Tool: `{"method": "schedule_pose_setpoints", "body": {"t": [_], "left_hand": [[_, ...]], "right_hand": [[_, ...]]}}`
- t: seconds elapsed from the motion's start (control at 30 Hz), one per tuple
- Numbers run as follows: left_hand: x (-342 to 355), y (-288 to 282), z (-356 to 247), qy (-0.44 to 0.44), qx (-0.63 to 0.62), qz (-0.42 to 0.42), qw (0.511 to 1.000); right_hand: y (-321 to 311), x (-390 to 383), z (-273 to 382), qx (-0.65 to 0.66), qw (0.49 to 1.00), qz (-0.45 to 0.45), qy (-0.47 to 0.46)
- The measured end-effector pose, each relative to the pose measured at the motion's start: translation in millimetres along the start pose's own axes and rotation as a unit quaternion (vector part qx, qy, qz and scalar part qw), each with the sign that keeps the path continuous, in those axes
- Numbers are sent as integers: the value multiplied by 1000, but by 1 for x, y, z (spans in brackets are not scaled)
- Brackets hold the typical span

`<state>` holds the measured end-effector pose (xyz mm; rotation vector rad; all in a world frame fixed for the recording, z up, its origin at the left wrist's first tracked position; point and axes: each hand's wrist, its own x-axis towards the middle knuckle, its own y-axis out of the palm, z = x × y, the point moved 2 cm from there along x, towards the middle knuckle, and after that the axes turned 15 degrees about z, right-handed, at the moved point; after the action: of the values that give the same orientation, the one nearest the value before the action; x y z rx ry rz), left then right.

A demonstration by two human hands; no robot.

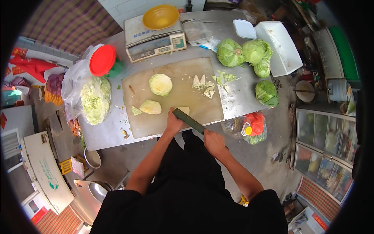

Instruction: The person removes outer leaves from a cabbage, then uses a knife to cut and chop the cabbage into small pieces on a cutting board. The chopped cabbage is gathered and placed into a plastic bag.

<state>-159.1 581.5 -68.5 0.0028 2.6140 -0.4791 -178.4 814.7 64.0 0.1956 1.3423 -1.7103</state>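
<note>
My right hand (214,142) grips the handle of a cleaver (189,121), whose dark, broad blade slants up and left over the near edge of the cutting board (140,97). Close against the blade's far end is my left hand (175,122), its fingers curled; whatever they hold is hidden. A pale cabbage piece (182,110) shows partly behind the blade. Left of it lies a cut cabbage wedge (150,107), and farther back a cabbage half (160,84) rests on the board. Chopped core pieces (204,84) are scattered at the board's right.
Whole cabbages (230,52) and a white bin (278,48) stand at the table's right. A scale (156,41) bears a yellow bowl (160,17) at the back. To the left are a bag of shredded cabbage (95,99) and a red-lidded container (103,61). Bags (255,124) sit by the near right edge.
</note>
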Motion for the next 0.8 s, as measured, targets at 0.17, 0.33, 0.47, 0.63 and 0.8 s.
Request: {"method": "schedule_pose_setpoints", "body": {"t": [0.17,0.33,0.47,0.63,0.8], "left_hand": [[11,2,13,-32,-13,-3,999],[0,2,-3,-19,26,-53,998],[-17,-13,-29,-96,38,-67,992],[-34,-34,-4,-80,-28,-122,989],[-38,-32,9,-6,20,-129,991]], "right_hand": [[-2,16,-7,30,999,15,-25],[18,65,-15,33,999,-10,-6],[20,85,-45,25,999,-27,-28],[-12,70,-67,44,989,-102,95],[-18,51,-58,5,999,-41,-3]]}}
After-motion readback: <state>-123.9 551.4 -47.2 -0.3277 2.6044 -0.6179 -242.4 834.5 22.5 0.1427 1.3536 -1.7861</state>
